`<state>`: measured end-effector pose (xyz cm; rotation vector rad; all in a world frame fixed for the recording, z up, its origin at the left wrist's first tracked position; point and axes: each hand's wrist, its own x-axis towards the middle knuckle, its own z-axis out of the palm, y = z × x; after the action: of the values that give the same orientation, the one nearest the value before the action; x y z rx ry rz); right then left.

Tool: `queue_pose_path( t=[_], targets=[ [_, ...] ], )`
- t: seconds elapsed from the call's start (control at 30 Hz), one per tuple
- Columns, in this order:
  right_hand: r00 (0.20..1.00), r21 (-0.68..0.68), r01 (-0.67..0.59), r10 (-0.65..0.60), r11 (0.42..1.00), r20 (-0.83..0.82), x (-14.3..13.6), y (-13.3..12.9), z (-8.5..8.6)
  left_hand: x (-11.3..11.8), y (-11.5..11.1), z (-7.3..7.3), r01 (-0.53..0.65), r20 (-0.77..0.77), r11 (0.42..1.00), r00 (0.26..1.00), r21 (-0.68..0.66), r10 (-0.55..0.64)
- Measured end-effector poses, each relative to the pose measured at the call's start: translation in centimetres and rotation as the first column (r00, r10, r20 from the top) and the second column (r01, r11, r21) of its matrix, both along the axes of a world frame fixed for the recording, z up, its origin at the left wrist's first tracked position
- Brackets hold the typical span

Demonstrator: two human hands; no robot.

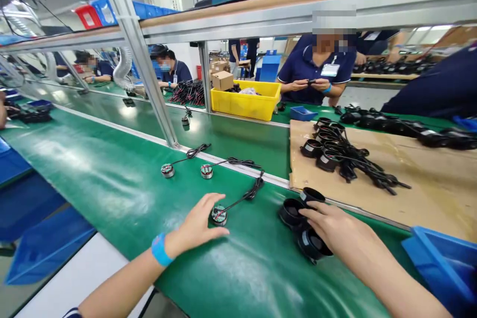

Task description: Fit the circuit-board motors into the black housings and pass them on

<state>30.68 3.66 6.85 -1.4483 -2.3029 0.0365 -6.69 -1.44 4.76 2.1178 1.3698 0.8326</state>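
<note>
My left hand (pixel 199 223) is open, its thumb and fingers spread beside a small round motor (pixel 219 215) with a green circuit board on top. A bundled black cable (pixel 254 188) runs from this motor toward the back. My right hand (pixel 330 218) reaches over a cluster of black round housings (pixel 291 212), fingers stretched out at their rims; its thumb is hidden. Another black housing (pixel 313 242) sits under that hand. Two more motors with cables, one motor (pixel 206 171) and another motor (pixel 167 170), lie farther back on the green work surface (pixel 122 194).
Cardboard (pixel 372 159) at the right carries several black housings with cables (pixel 330 159). A blue bin (pixel 443 258) stands at the right edge. A metal post (pixel 137 54) rises mid-bench. Behind are a yellow bin (pixel 246 102) and a co-worker (pixel 316 69) holding a small dark part.
</note>
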Motion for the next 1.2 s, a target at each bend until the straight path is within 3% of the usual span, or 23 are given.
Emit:
queue_pose_path(
  t=[0.1,0.23,0.37,0.47,0.57,0.63,0.73,0.87,1.0,1.1,1.2],
  targets=[
    [0.982,0.025,-0.176,0.174,0.984,0.072,-5.5,-1.1,-0.3,-2.0,2.0,-1.2,0.057,0.027,0.985,0.998,-0.164,-0.053],
    [0.965,-0.003,-0.252,0.251,0.968,0.079,-12.8,0.1,-2.7,-2.1,2.4,-2.3,0.028,0.063,0.984,0.998,-0.177,-0.017],
    [0.964,-0.045,-0.262,0.264,0.964,0.045,-15.6,1.6,-3.6,-2.0,1.6,-2.6,0.021,0.081,0.99,0.997,-0.137,-0.01],
    [0.95,-0.077,-0.31,0.312,0.948,0.014,-15.4,-1.1,-2.5,-2.4,0.4,-2.6,0.063,0.079,0.995,0.995,-0.08,-0.057],
    [0.946,-0.113,-0.323,0.325,0.94,0.005,-14.3,-6.8,-1.9,-2.4,-1.0,-2.7,0.134,0.083,0.991,0.988,-0.024,-0.132],
    [0.95,-0.095,-0.294,0.302,0.951,0.083,-12.9,-10.9,-2.5,-1.4,-1.8,-2.8,0.237,0.088,0.971,0.968,-0.024,-0.235],
    [0.96,-0.022,-0.138,0.14,0.99,0.241,-9.8,-14.9,-4.1,2.2,-2.4,-3.2,0.44,0.117,0.896,0.895,-0.065,-0.431],
    [0.987,-0.121,0.07,-0.051,0.99,0.154,-6.4,-16.1,-4.8,7.7,-1.9,-3.7,0.541,0.169,0.832,0.837,-0.12,-0.52],
    [0.976,-0.363,0.161,-0.204,0.918,-0.082,-6.9,-16.3,-4.2,10.1,0.5,-2.6,0.652,0.215,0.744,0.755,-0.147,-0.619],
    [0.937,-0.432,0.21,-0.307,0.877,-0.168,-8.4,-16.2,-3.8,11.3,3.9,-0.9,0.628,-0.034,0.776,0.778,0.056,-0.627],
    [0.919,-0.444,0.225,-0.34,0.868,-0.199,-9.3,-15.6,-3.8,14.1,7.6,0.7,0.645,-0.361,0.709,0.758,0.286,-0.544]
  ],
)
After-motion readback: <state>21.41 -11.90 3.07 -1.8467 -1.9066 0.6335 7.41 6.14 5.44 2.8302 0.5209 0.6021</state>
